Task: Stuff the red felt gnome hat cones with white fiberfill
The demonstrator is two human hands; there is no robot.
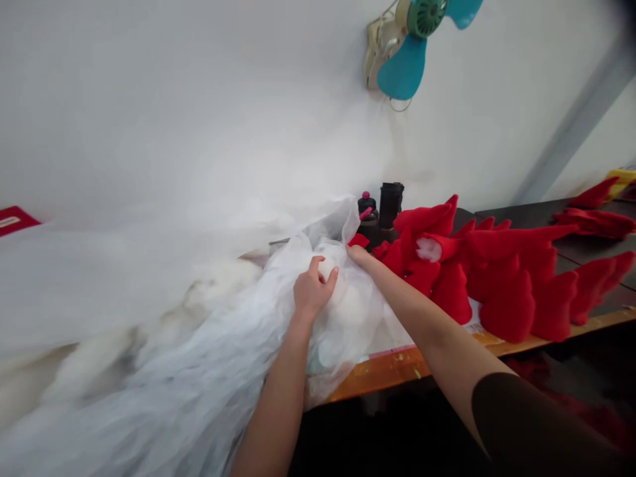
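Note:
A large translucent plastic bag (278, 291) lies along the table with white fluffy stuffing (348, 301) showing through it. My left hand (313, 286) is over the bag's near end, thumb and forefinger apart and curved around a white tuft. Whether it touches the tuft is hard to tell. At the bag's right edge, my right hand (358, 257) is closed on the plastic, its fingertips partly hidden. Just right of that hand stand several stuffed red fabric shapes (507, 305), one of them with white filling (428, 249) showing at its opening.
Behind the red shapes are a black cup (391, 205) and a dark bottle with a pink top (368, 209). A wall fan (405, 63) with blue blades hangs above. The table's wooden edge (387, 374) runs along the front. Flat red cloth pieces (596, 222) lie far right.

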